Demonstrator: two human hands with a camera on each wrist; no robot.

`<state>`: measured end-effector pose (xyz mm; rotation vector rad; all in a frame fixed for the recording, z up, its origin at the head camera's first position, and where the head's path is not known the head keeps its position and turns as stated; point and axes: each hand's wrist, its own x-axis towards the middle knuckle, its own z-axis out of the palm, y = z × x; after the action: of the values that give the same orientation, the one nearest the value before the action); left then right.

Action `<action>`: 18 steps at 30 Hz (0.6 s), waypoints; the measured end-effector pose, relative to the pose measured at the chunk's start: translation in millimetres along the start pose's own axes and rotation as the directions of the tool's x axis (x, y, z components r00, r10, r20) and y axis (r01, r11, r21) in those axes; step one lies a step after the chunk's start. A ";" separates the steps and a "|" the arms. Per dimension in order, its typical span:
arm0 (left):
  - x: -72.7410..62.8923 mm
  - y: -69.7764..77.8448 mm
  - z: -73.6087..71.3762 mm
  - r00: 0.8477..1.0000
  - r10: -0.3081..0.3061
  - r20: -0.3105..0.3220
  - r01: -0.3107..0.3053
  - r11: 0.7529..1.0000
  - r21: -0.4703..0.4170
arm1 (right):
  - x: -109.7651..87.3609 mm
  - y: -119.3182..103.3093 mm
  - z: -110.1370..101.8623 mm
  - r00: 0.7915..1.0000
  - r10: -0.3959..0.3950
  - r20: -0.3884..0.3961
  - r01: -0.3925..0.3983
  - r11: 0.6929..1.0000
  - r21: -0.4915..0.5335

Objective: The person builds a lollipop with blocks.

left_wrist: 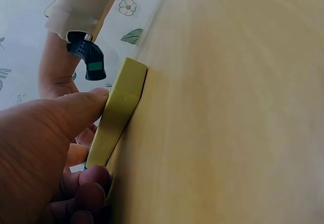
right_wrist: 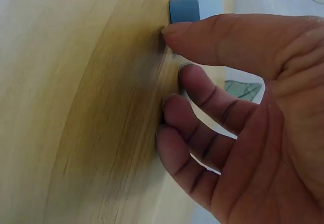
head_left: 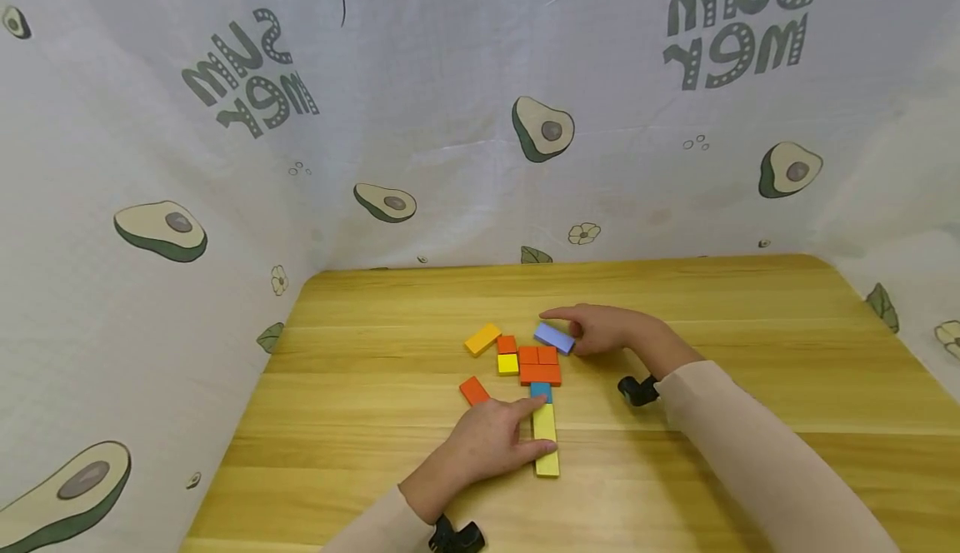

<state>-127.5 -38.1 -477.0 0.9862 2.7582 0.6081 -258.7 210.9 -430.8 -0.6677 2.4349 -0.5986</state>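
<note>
On the wooden table, a long yellow block (head_left: 546, 435) lies below a small blue block (head_left: 540, 389), in line with it. My left hand (head_left: 487, 438) touches this column, index fingertip by the blue block and thumb on the yellow. In the left wrist view, the thumb rests against the yellow block (left_wrist: 120, 105). Farther up, my right hand (head_left: 606, 330) is beside a tilted periwinkle block (head_left: 554, 338). Its index finger extends past the far end, and its thumb is at the near end. The right wrist view has the thumb beside that block (right_wrist: 188, 9), other fingers bent and holding nothing.
Orange-red blocks (head_left: 540, 374) form a square above the column. A red cube-like block (head_left: 507, 344) and a yellow one (head_left: 507, 364) sit left of it. An orange block (head_left: 482, 340) and a red block (head_left: 473, 390) lie farther left. A printed curtain (head_left: 450, 120) encloses the table.
</note>
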 end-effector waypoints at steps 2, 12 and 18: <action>0.5 -0.1 0.6 1.000 0.001 -0.002 -0.001 1.000 0.004 | 1.2 -1.3 -0.5 1.000 0.016 0.005 -0.016 1.000 -0.014; 0.9 0.0 0.8 1.000 -0.018 0.010 0.018 1.000 -0.011 | 6.6 -1.7 4.8 0.999 0.051 0.001 -0.051 0.998 -0.020; 1.3 0.2 0.3 1.000 -0.023 0.005 0.023 0.999 -0.022 | 2.0 -2.7 0.4 0.997 0.072 -0.027 -0.074 0.995 -0.065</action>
<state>-128.3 -37.0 -477.2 0.9481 2.7491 0.6307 -259.0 207.5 -430.4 -0.5976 2.4995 -0.5024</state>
